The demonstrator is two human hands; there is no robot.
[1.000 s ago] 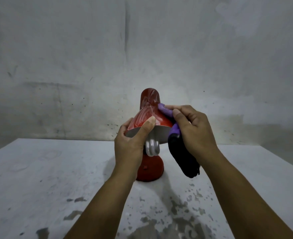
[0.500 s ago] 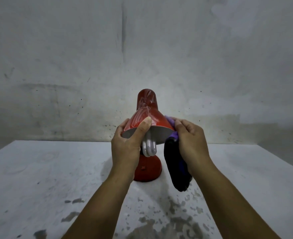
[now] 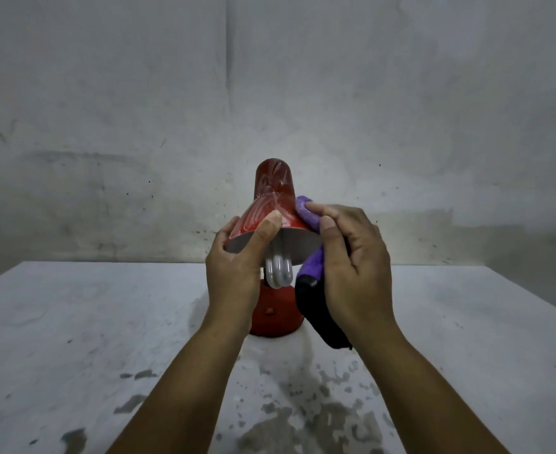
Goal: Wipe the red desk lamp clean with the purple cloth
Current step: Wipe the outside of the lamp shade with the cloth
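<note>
The red desk lamp (image 3: 274,188) stands in the middle of the table, its cone shade tilted toward me with a white coiled bulb (image 3: 279,273) showing under the rim. My left hand (image 3: 234,273) grips the left side of the shade, thumb across the front rim. In my right hand (image 3: 352,267) is the purple cloth (image 3: 309,214), its top pressed against the right side of the shade. The rest of the cloth hangs down dark beside the lamp's round red base (image 3: 276,317).
The lamp sits on a white, scuffed table (image 3: 73,339) with dark chipped patches near the front. A bare grey wall (image 3: 270,93) rises behind the table's far edge.
My right hand has slid the cloth from the shade's lower right rim up its right side. My left hand keeps its grip on the shade.
</note>
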